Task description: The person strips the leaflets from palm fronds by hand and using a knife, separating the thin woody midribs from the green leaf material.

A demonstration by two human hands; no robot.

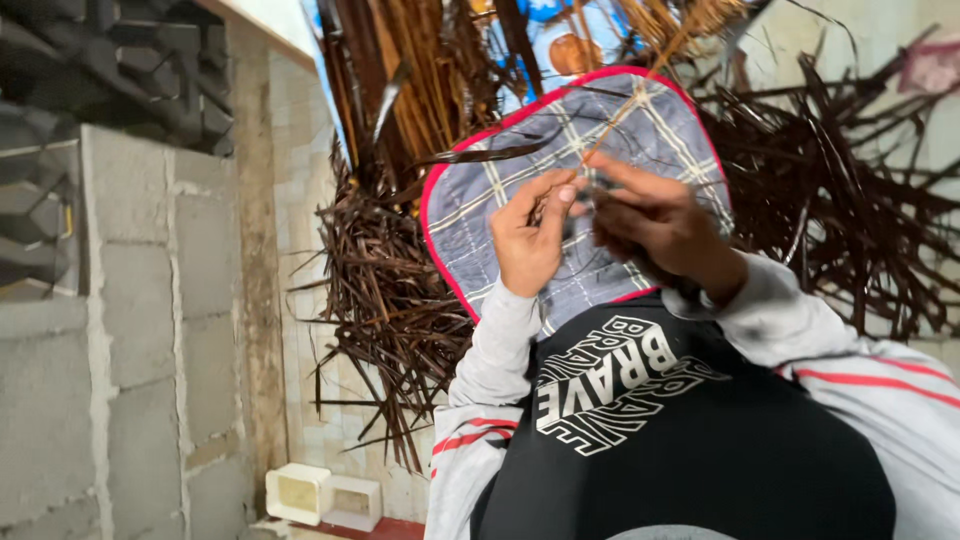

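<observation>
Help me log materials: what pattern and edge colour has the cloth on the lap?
Grey-blue plaid cloth, red edging; head view.

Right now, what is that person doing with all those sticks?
A person in a grey, red-striped sleeved top holds a thin pale straw-coloured stick with both hands over a grey checked cloth with a red edge. The left hand pinches near its lower end, and the right hand grips beside it. Heaps of dark brown dried leaf strips lie around.

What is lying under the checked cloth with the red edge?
Under the checked cloth a heap of dark dried leaf strips sticks out on both sides. The cloth covers the middle part. The left hand and right hand hold a thin stick above it.
</observation>
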